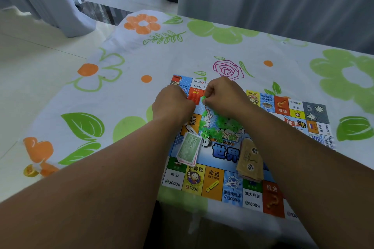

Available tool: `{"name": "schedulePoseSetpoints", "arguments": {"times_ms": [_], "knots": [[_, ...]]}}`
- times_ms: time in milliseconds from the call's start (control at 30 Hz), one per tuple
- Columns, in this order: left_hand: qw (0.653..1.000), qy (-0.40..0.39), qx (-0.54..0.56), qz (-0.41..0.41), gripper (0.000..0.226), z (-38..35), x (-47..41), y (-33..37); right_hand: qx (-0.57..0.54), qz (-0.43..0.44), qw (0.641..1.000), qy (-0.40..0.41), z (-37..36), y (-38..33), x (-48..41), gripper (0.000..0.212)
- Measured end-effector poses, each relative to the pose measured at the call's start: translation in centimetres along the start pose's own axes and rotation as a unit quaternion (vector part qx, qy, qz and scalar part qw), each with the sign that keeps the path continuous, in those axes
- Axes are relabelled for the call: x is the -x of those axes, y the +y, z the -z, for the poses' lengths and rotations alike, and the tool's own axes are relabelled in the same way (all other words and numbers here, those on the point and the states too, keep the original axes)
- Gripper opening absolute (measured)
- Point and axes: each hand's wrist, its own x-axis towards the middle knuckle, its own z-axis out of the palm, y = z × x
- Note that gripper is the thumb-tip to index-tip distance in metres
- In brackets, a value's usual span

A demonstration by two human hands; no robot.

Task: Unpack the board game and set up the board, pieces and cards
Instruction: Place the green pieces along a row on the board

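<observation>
Game board point(212, 185) lies flat on the floral tablecloth point(162, 56), near the table's front edge. Over its middle is a cluster of green plastic pieces point(220, 124), pinched at the top by the right hand point(224, 97). The left hand point(172, 105) is curled just beside it, and I cannot tell whether it grips anything. A stack of banknotes point(189, 148) and a stack of tan cards point(251, 159) rest on the board.

The far edge of the board point(222, 155) was partly covered by the left hand point(173, 105) and right hand point(224, 95), and its near right corner by the right forearm point(303, 157). The green plastic pieces point(212, 125), pinched by the right hand, were blurred. The left fingertips were hidden.
</observation>
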Motion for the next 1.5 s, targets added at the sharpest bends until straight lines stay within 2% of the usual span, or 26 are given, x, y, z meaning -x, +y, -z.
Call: {"name": "schedulePoseSetpoints", "arguments": {"times_ms": [467, 567, 633, 733, 867, 933, 1067, 1267, 1367, 1500], "knots": [[1.000, -0.002, -0.003, 0.001, 0.011, -0.2, -0.4, -0.1, -0.010, -0.001, 1.000, -0.008, 0.0, 0.0, -0.2, 0.012], [1.000, -0.004, -0.003, 0.001, 0.009, -0.2, -0.5, -0.2, -0.010, -0.001, 1.000, -0.003, 1.0, 0.2, -0.2, 0.008], [1.000, -0.004, -0.001, 0.003, 0.009, -0.2, -0.5, -0.2, -0.031, 0.014, 0.999, -0.029, 2.1, 0.1, 0.3, 0.004], [1.000, -0.003, -0.003, 0.006, 0.012, -0.3, -0.6, -0.1, -0.053, 0.041, 0.990, -0.122, 3.1, -0.6, 1.5, 0.004], [1.000, -0.002, -0.007, 0.007, 0.014, -0.3, -0.6, 0.0, 0.006, 0.060, 0.985, -0.159, 2.7, -1.0, 2.2, 0.007], [1.000, -0.003, -0.007, 0.007, 0.015, -0.4, -0.5, 0.0, 0.013, 0.061, 0.986, -0.153, 2.6, -0.7, 2.0, 0.011], [1.000, -0.004, -0.007, 0.003, 0.014, -0.4, -0.6, -0.1, -0.006, 0.032, 0.994, -0.104, 2.3, -0.1, 1.7, 0.034], [1.000, -0.005, -0.007, 0.000, 0.011, -0.3, -0.5, -0.1, 0.032, -0.002, 0.998, -0.045, 1.7, 0.2, 1.1, 0.043], [1.000, -0.006, -0.005, -0.001, 0.011, -0.2, -0.5, -0.1, 0.033, -0.007, 0.999, -0.023, 1.7, 0.6, 0.9, 0.041], [1.000, -0.006, -0.001, 0.003, 0.012, -0.2, -0.5, -0.1, 0.036, -0.002, 0.999, 0.018, 1.7, 1.0, 1.0, 0.023]]}}
